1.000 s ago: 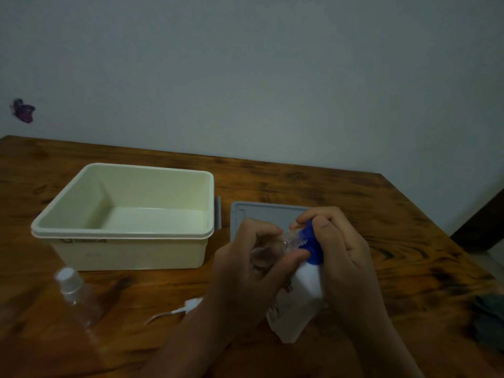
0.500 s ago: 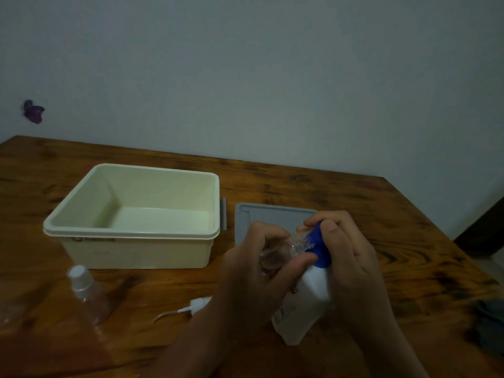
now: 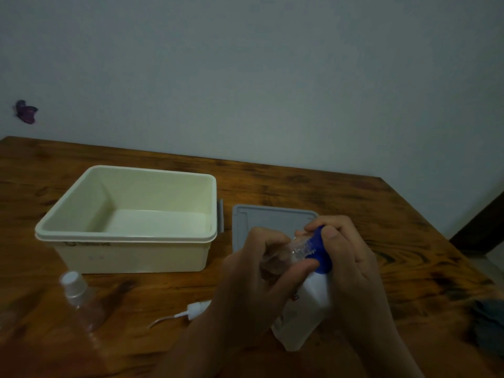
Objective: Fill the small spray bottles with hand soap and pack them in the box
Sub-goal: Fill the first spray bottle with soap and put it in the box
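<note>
Wooden worktop (image 3: 300, 186) with packing things laid out.
On it sit an open cream box (image 3: 131, 241), a grey lid (image 3: 261, 222) beside it, a capped clear bottle (image 3: 81, 298), a loose sprayer top (image 3: 191, 309) and dark cloth (image 3: 488, 323).

A clear little bottle (image 3: 296, 248) lies tilted, mouth against the blue cap of the white soap pouch (image 3: 305, 309). The cream box (image 3: 131, 236) sits open; another capped bottle (image 3: 80, 298) stands before it

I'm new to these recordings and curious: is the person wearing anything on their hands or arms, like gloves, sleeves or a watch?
No. The left hand and the right hand are bare, with no gloves or rings showing. Both forearms are uncovered as far as the picture's lower edge, with no sleeves, watch or bracelet in view. The dim light hides finer detail.
</note>
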Motion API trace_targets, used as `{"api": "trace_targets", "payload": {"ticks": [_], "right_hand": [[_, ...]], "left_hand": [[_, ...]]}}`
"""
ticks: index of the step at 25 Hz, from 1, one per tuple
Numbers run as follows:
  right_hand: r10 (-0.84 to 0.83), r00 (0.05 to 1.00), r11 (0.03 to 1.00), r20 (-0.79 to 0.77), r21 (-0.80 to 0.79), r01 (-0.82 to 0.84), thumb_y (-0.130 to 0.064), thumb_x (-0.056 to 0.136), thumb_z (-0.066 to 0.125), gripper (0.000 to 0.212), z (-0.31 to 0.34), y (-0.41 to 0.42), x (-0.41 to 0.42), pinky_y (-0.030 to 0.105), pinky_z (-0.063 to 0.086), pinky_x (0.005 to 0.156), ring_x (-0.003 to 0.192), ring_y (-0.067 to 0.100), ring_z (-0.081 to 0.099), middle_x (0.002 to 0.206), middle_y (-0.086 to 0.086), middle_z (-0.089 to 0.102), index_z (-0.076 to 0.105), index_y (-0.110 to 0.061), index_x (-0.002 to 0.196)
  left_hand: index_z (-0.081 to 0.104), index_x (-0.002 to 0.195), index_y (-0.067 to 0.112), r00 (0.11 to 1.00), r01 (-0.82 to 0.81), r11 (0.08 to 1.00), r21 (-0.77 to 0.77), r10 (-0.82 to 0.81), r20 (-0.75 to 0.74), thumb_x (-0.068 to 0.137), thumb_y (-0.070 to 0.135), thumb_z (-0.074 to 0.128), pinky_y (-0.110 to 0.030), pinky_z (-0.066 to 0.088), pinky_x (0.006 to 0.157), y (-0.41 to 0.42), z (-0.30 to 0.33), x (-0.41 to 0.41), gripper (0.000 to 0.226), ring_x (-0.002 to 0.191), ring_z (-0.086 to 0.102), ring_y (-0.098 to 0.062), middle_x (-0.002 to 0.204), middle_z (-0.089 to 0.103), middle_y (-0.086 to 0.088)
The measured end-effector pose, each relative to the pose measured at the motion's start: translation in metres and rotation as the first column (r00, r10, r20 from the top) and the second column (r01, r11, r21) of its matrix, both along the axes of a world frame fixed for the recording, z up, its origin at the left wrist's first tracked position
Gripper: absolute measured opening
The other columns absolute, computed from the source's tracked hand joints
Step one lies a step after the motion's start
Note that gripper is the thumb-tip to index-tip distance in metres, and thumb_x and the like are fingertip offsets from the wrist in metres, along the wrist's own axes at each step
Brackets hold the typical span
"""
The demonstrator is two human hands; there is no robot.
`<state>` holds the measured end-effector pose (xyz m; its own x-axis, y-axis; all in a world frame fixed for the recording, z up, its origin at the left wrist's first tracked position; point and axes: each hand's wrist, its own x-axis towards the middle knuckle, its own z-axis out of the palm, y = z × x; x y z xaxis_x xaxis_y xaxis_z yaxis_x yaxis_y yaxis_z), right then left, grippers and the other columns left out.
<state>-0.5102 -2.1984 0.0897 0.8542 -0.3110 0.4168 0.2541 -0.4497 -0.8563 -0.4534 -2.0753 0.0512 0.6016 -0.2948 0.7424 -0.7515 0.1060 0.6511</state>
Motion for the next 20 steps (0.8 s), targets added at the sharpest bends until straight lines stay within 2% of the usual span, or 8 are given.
{"api": "trace_targets", "payload": {"ticks": [2, 5, 7, 10, 15, 18, 20], "right_hand": [[0.004, 1.000, 1.000, 0.003, -0.013, -0.004, -0.050, 0.081, 0.035, 0.025, 0.0019, 0.0004, -0.0002, 0.016, 0.047, 0.059, 0.074, 0.010, 0.060, 0.089, -0.011, 0.062, 0.059, -0.043, 0.081], [0.000, 1.000, 1.000, 0.023, -0.004, 0.000, -0.036, 0.089, 0.037, 0.023, 0.0007, -0.0003, -0.0004, 0.009, 0.044, 0.055, 0.068, 0.000, 0.060, 0.082, -0.017, 0.065, 0.058, -0.030, 0.084], [-0.014, 0.999, 1.000, 0.040, 0.003, 0.014, -0.035, 0.090, 0.037, 0.022, -0.0015, 0.0011, -0.0008, 0.006, 0.042, 0.054, 0.066, -0.001, 0.060, 0.080, -0.015, 0.065, 0.057, -0.029, 0.084], [-0.037, 0.999, 0.997, 0.020, -0.063, 0.039, -0.047, 0.085, 0.033, 0.025, -0.0040, 0.0018, -0.0008, 0.010, 0.043, 0.055, 0.068, 0.007, 0.060, 0.084, -0.010, 0.063, 0.057, -0.041, 0.081], [-0.029, 0.999, 0.997, -0.024, -0.072, 0.027, -0.052, 0.080, 0.033, 0.027, 0.0037, 0.0005, -0.0008, 0.019, 0.044, 0.054, 0.066, 0.014, 0.057, 0.084, -0.004, 0.061, 0.057, -0.039, 0.082], [-0.022, 1.000, 0.998, -0.020, -0.057, 0.021, -0.053, 0.082, 0.034, 0.026, 0.0019, -0.0004, -0.0027, 0.030, 0.046, 0.055, 0.066, 0.017, 0.057, 0.085, -0.004, 0.060, 0.057, -0.042, 0.085], [-0.033, 0.999, 0.997, 0.004, -0.067, 0.033, -0.052, 0.083, 0.033, 0.025, 0.0006, 0.0010, -0.0040, 0.027, 0.047, 0.056, 0.067, 0.015, 0.058, 0.086, -0.006, 0.060, 0.057, -0.045, 0.084]], "left_hand": [[0.045, 0.103, 0.023, 1.000, -0.011, 1.000, 0.001, 0.011, 0.002, 0.084, 0.049, 0.059, -0.001, 0.045, 0.061, 0.0003, 0.0013, 0.0008, 0.035, 0.076, 0.056, 0.019, 0.097, 0.052, 0.038], [0.044, 0.106, 0.030, 1.000, 0.010, 1.000, -0.006, -0.010, 0.001, 0.085, 0.050, 0.059, -0.003, 0.046, 0.061, 0.0008, 0.0016, 0.0005, 0.032, 0.076, 0.056, 0.018, 0.097, 0.052, 0.039], [0.043, 0.106, 0.032, 1.000, 0.022, 1.000, -0.010, -0.022, 0.001, 0.086, 0.050, 0.057, -0.002, 0.046, 0.060, 0.0008, 0.0018, 0.0000, 0.031, 0.075, 0.057, 0.018, 0.094, 0.052, 0.035], [0.045, 0.104, 0.027, 1.000, 0.026, 1.000, 0.010, -0.026, -0.017, 0.087, 0.053, 0.056, -0.004, 0.047, 0.058, 0.0017, -0.0004, 0.0009, 0.033, 0.074, 0.058, 0.014, 0.094, 0.053, 0.034], [0.039, 0.105, 0.041, 1.000, -0.009, 1.000, -0.004, 0.009, -0.018, 0.084, 0.056, 0.058, -0.008, 0.050, 0.056, 0.0024, 0.0025, -0.0006, 0.032, 0.074, 0.061, 0.003, 0.096, 0.053, 0.036], [0.043, 0.104, 0.032, 1.000, -0.021, 1.000, -0.001, 0.021, 0.002, 0.080, 0.044, 0.066, -0.004, 0.048, 0.058, 0.0005, 0.0029, -0.0006, 0.035, 0.074, 0.058, 0.013, 0.097, 0.053, 0.036], [0.045, 0.103, 0.025, 1.000, -0.004, 1.000, -0.009, 0.004, 0.001, 0.082, 0.047, 0.063, -0.004, 0.048, 0.059, 0.0008, -0.0001, -0.0012, 0.035, 0.075, 0.058, 0.015, 0.097, 0.053, 0.036]]}}
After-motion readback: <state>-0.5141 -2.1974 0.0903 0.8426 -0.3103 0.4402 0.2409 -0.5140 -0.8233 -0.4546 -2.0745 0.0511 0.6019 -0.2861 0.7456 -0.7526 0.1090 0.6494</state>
